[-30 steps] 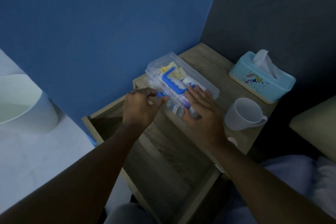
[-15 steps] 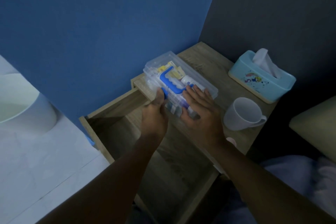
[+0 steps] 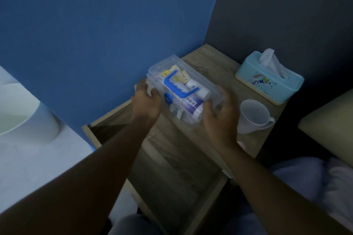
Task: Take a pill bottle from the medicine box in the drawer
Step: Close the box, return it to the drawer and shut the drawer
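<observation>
A clear plastic medicine box [image 3: 198, 80] with a blue handle and blue latch rests on the wooden nightstand top, at its front edge above the open drawer [image 3: 172, 160]. Through its lid I see a white pill bottle [image 3: 197, 89], a purple-labelled bottle and yellow packets. My left hand [image 3: 146, 101] grips the box's left end. My right hand [image 3: 219, 118] holds its right end, fingers curled round the corner. The lid is shut. The drawer's inside is dark and looks bare.
A white mug [image 3: 252, 116] stands just right of my right hand. A light blue tissue box [image 3: 267, 84] sits at the back right of the nightstand [image 3: 219, 65]. A blue wall runs behind; a white bin [image 3: 23, 114] is at the left.
My right hand slid off the lid to the box's right end. My left hand moved from the front latch to the left end. The box has shifted slightly toward me.
</observation>
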### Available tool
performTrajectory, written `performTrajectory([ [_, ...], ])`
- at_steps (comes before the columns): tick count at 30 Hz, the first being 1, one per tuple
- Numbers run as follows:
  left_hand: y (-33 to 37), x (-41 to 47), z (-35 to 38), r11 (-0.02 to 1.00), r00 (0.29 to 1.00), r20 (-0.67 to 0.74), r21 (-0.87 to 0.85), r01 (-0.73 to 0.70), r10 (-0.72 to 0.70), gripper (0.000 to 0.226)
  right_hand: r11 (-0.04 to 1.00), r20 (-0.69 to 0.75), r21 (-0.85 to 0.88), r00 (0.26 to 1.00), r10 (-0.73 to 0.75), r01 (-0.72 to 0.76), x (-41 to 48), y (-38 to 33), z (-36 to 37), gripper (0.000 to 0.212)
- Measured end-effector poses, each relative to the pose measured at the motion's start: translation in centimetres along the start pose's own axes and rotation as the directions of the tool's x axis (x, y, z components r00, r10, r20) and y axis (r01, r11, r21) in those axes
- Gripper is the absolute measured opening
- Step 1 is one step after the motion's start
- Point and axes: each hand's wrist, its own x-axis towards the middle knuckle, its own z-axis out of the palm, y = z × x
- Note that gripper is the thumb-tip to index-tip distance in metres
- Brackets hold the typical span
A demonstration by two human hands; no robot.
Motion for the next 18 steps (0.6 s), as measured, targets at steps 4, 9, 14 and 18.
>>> performTrajectory([
  [4, 2.1, 3.7, -0.5, 0.997, 0.999, 0.036, 0.076, 0.025, -0.028, 0.065, 0.889, 0.087, -0.009, 0.885, 0.457, -0.458, 2.5, -0.1, 0.3, 0.057],
  [9, 3.0, 5.3, 0.2, 0.986, 0.983, 0.134, 0.127, 0.105, -0.122, 0.055, 0.845, 0.09, 0.028, 0.843, 0.531, -0.535, 4.2, 0.1, 0.8, 0.053],
  [14, 2.7, 4.8, -1.7, 0.987, 0.989, 0.057, 0.085, 0.133, -0.139, 0.053, 0.848, 0.107, 0.097, 0.853, 0.511, -0.521, 3.5, -0.4, -0.1, 0.056],
  [18, 3.6, 3.3, -4.9, 0.992, 0.993, -0.043, 0.07, 0.109, -0.106, 0.052, 0.857, 0.128, 0.206, 0.881, 0.455, -0.472, 1.3, -2.7, -0.6, 0.053],
])
